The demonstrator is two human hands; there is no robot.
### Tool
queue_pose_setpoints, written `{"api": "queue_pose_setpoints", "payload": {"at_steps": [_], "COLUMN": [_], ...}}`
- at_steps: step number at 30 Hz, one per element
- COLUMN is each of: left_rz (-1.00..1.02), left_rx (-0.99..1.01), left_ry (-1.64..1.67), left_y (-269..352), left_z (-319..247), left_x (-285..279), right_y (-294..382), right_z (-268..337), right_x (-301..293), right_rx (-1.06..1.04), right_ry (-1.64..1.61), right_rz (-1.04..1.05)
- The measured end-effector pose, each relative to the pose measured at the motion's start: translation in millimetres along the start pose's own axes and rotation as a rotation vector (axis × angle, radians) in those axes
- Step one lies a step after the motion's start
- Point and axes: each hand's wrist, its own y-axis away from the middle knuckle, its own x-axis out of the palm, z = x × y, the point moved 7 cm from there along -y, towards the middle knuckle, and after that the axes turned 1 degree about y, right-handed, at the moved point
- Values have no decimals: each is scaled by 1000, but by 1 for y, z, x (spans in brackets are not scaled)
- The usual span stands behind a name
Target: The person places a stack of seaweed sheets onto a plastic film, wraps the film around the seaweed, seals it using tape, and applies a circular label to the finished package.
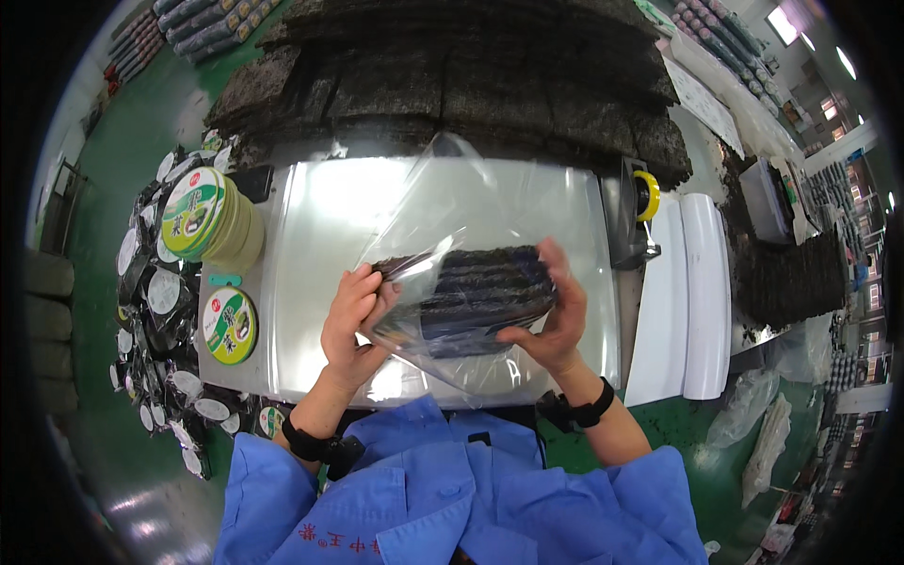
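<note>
Between my hands is a dark bundle of dried seaweed sheets, stacked in folded layers. Clear plastic film lies over its left part, with a loose corner pointing away from me. My left hand grips the bundle's left end through the film, thumb towards me. At the other end, my right hand holds it with the thumb on the near side and slightly blurred fingers on the far side. Beneath them, a pile of clear plastic sheets covers the worktop.
Large seaweed sheets lie beyond the film. On the left are a stack of round labels, a single label pile and wrapped packs. A tape dispenser and white paper roll are right; more seaweed lies farther right.
</note>
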Motion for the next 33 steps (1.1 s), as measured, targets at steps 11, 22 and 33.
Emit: {"api": "queue_pose_setpoints", "payload": {"at_steps": [11,22,33], "left_rz": [-8,-17,480], "left_rx": [16,-55,-175], "left_ry": [-8,-136,123], "left_y": [10,-6,-46], "left_z": [-24,-47,-75], "left_x": [-10,-23,2], "right_y": [-15,-19,-39], "right_z": [71,75,134], "right_x": [6,12,36], "right_rx": [-340,-243,-163], "right_ry": [588,486,431], "right_rz": [293,328,484]}}
